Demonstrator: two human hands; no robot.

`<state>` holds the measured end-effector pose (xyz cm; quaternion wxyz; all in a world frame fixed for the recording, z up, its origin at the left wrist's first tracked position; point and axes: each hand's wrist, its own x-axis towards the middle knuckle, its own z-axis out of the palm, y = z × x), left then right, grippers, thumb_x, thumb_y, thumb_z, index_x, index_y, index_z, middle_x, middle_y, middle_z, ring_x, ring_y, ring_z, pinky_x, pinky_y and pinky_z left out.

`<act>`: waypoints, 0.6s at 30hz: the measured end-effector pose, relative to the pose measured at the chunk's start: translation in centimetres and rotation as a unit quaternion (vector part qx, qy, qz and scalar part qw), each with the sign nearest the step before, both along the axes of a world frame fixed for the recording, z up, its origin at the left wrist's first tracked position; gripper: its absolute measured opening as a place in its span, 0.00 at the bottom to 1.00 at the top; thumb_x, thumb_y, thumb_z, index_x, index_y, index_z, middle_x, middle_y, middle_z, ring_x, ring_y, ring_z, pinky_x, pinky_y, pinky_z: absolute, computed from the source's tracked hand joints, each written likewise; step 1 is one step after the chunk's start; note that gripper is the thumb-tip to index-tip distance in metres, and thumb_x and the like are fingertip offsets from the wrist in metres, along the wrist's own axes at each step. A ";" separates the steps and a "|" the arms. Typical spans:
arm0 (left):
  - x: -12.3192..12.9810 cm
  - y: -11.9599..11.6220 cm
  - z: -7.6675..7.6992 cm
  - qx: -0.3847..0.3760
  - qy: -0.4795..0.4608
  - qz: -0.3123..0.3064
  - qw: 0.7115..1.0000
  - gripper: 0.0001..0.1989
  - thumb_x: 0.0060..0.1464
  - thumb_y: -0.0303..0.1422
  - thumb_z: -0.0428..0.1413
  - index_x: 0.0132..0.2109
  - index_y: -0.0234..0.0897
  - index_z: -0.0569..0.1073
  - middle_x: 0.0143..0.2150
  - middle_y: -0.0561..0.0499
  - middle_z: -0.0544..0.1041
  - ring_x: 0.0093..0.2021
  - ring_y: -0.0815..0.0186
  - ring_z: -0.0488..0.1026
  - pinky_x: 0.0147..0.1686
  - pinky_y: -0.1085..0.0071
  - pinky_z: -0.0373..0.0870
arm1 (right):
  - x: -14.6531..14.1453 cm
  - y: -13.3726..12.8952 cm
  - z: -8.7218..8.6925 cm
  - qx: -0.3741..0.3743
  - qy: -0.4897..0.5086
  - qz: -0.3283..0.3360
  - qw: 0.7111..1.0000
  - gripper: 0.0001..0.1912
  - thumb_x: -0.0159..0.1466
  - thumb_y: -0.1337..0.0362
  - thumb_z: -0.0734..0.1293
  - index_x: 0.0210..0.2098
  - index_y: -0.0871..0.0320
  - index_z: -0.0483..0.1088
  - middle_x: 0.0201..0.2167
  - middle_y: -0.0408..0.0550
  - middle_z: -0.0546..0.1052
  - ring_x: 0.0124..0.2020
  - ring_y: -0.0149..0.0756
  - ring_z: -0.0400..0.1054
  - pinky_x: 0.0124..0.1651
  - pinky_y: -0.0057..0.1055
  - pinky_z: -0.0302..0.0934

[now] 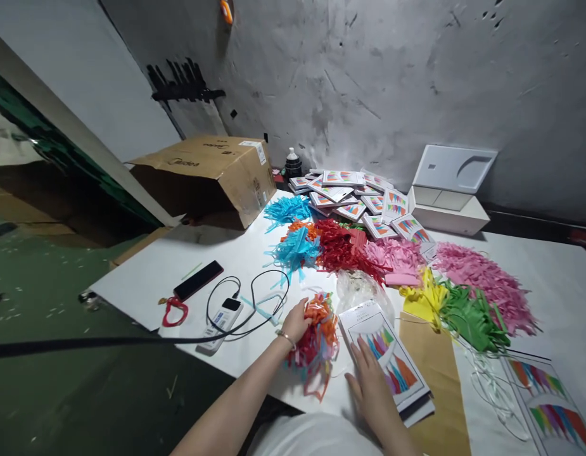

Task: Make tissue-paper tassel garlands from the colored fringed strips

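My left hand (296,324), with a bracelet at the wrist, is closed around the upper left side of a mixed-colour bunch of tissue tassels (317,339). Orange, red and pale strands hang from it over the table's near edge. My right hand (370,384) lies with fingers stretched out on the left part of a small stack of printed cards (392,361). The top card shows colourful tassel garlands. Just behind the stack is a clear plastic bag (362,288), its contents hard to make out. A brown paper sheet (433,373) lies to the right of the cards.
Blue (295,248), red (340,247), pink (485,285), yellow (423,297) and green tassels (473,320) line the table. Behind them are piled card packs (350,193), a cardboard box (211,177) and a white box (447,212). Left: phone (198,280), power bank (220,326), black cable, red-handled scissors (175,311).
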<state>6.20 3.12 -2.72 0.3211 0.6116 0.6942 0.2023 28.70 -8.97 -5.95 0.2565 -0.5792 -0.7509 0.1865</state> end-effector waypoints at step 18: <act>13.4 -7.7 3.1 -0.003 -0.237 -0.262 0.936 0.22 0.55 0.46 0.52 0.52 0.38 0.70 0.51 0.41 0.73 0.51 0.54 0.69 0.48 0.57 0.67 | 12.3 -7.3 1.7 -0.099 0.502 -0.487 0.708 0.32 0.49 0.50 0.72 0.50 0.56 0.65 0.41 0.46 0.77 0.41 0.43 0.73 0.39 0.34 0.69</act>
